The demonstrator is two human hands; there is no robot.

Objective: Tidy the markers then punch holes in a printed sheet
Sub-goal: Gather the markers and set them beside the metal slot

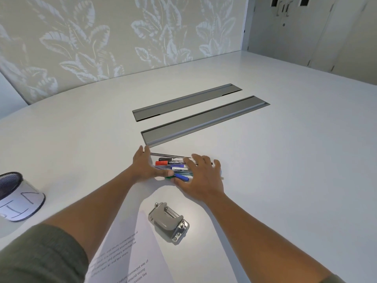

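Both hands, left hand and right hand, cup the markers.

Office meeting room: broad white conference table had two recessed cable-access flaps; grey storage cabinet stood upper right.

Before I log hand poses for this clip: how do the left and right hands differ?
The left hand stands on edge against the markers' left ends, fingers pointing away; the right hand lies palm down over their right ends, fingers spread. Both have straight fingers and bracket the markers on the table.
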